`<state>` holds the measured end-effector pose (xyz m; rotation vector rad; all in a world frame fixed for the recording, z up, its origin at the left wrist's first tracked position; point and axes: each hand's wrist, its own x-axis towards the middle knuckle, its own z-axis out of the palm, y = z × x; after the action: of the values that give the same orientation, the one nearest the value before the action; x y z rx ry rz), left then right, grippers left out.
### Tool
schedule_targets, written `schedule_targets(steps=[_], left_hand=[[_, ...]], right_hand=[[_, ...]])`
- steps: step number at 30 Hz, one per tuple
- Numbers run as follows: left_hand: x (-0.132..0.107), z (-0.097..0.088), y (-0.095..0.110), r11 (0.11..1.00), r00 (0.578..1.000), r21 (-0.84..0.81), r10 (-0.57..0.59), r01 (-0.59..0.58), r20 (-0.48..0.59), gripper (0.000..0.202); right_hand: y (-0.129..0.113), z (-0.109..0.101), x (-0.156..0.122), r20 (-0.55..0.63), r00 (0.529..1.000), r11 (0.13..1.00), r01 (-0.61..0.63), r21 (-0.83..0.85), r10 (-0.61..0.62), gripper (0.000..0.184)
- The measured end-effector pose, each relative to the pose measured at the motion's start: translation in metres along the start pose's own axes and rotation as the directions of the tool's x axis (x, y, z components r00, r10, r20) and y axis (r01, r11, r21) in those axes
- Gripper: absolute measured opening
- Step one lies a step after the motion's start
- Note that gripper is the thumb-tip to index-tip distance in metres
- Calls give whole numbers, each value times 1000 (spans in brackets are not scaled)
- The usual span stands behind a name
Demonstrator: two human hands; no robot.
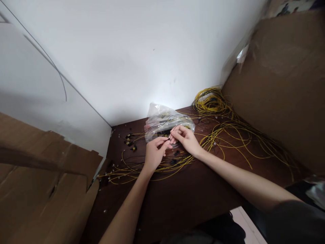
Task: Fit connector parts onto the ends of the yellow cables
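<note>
Above the brown tabletop, my left hand [154, 151] pinches a small dark part [168, 139] between thumb and forefinger; its exact kind is too small to tell. My right hand [186, 138] meets it from the right, thumb and fingers pinched together close to that part. Whatever those right fingertips hold is hidden. Just behind both hands lies a clear plastic bag [159, 115] with dark and yellow pieces in it. Beneath them run loose yellow and black wires [182, 165], with small black connectors [174, 161] among them.
A coil of yellow wire [212, 101] rests at the back right against a large cardboard box [279, 84]. More cardboard [45, 200] stands at the left. Several black-and-yellow pieces [134, 148] lie left of the bag. A white wall [142, 51] closes the back.
</note>
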<state>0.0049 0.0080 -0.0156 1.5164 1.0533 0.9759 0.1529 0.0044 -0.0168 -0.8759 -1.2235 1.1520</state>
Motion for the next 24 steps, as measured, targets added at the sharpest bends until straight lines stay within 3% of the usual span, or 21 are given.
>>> schedule_targets(steps=[5,13,24], left_hand=[[0,0,-1,1000,1000,14,-1,1,11,25],[0,0,0,999,1000,52,0,-1,21,27],[-1,0,3,998,999,62,-6,4,35,25]], right_hand=[[-1,0,0,-16,1000,1000,17,21,-17,30],[-9,1,-3,25,999,996,-30,-82,32,24],[-4,-1,-1,18,1000,1000,-9,-25,10,27]])
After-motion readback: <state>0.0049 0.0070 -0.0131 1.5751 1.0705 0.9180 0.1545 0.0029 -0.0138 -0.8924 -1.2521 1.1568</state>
